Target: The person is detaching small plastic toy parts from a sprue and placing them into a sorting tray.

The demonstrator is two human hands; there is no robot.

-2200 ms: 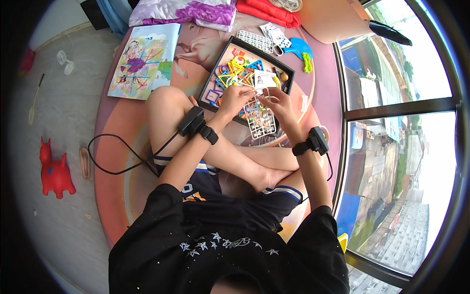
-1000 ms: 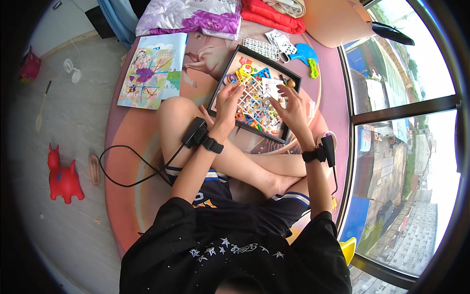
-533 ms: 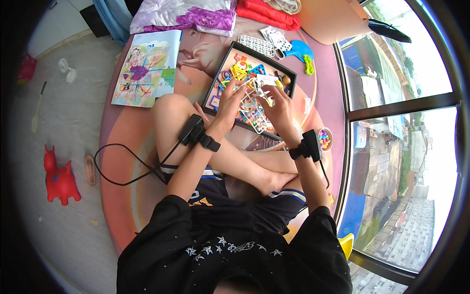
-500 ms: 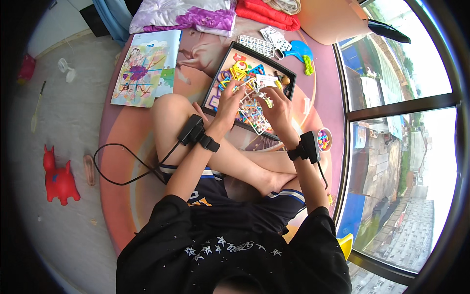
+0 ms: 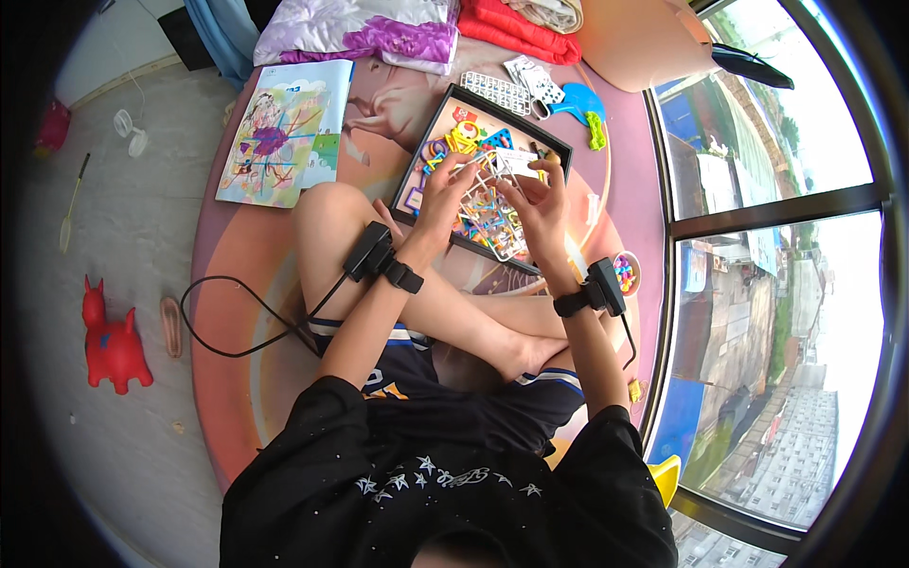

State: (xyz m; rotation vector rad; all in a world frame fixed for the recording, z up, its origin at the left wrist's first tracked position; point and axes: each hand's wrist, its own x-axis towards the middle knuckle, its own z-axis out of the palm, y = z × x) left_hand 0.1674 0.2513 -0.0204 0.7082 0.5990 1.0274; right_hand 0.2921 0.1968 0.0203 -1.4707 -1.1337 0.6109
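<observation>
Above a black-rimmed tray (image 5: 435,123) I hold a white openwork plastic frame (image 5: 492,216), tilted over the loose pieces. My left hand (image 5: 443,194) is closed on its upper left edge, thumb and fingers pinching it. My right hand (image 5: 542,204) has curled fingers at the frame's right side, with the thumb against its edge; the fingertips are partly hidden. Inside the tray lie several colourful plastic pieces, among them yellow shapes (image 5: 463,137) and a blue triangle (image 5: 497,138). A white card (image 5: 514,161) lies behind the frame.
A second white grid frame (image 5: 495,93) and a blue paddle-shaped piece (image 5: 579,102) lie beyond the tray. A cup of colourful beads (image 5: 625,273) stands by my right wrist. To the left is a picture book (image 5: 322,123); folded bedding (image 5: 379,28) lies at the back. Windows border the right.
My right hand has turned and shifted slightly right and down, its fingers now at the frame's side. My left hand stays nearly in place, holding the frame.
</observation>
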